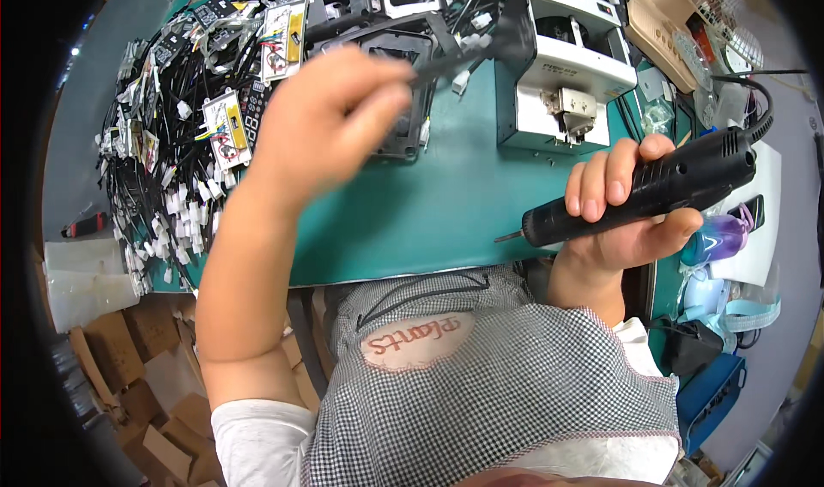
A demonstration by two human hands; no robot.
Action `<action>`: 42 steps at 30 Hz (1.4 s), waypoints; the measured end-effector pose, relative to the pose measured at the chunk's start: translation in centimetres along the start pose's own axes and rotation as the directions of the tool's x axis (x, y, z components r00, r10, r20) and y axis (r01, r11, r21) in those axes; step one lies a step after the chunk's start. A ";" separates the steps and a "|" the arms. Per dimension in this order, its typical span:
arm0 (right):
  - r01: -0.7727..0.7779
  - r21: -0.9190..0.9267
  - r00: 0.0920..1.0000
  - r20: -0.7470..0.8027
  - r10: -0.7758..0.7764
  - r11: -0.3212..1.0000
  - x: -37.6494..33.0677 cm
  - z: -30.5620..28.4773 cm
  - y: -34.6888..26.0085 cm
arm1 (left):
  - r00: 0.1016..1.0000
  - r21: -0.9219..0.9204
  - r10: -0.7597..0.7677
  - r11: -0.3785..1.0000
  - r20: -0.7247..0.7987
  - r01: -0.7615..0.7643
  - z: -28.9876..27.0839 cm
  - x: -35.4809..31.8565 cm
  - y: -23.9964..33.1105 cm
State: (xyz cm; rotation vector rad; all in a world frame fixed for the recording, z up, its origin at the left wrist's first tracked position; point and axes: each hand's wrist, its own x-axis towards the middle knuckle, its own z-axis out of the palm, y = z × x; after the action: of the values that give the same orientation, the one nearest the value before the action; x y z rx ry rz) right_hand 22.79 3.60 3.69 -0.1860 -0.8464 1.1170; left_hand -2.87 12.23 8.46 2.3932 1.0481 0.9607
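My right hand (618,204) is wrapped round a black corded electric screwdriver (648,191), its thin bit pointing left over the table. Smeared by motion, my left hand (339,114) is closed on one end of a long black part (459,62), which looks like plastic. That part reaches right and up to a wider end in front of a white screw feeder (571,45); whether the two touch I cannot tell. Behind my left hand a black plastic housing (403,148) lies on the green table mat (446,195), partly hidden by the hand.
A heap of black cables with white connectors (184,204) covers the table's left, with circuit boards (227,131) among them. More black housings lie at the back. A purple-blue bottle (721,238) is at the right. Cardboard boxes (163,393) stand on the floor at lower left.
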 end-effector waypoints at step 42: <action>-0.036 -0.037 0.997 0.067 0.039 0.999 -0.1 -0.6 1.4 | 0.948 0.482 -0.101 0.874 0.303 -0.061 -0.8 -5.9 -3.7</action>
State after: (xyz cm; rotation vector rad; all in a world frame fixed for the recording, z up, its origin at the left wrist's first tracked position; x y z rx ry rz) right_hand 22.21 4.27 2.50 -0.1955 -0.9265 1.1491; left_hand -8.24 10.35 4.42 2.7999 1.2984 0.2870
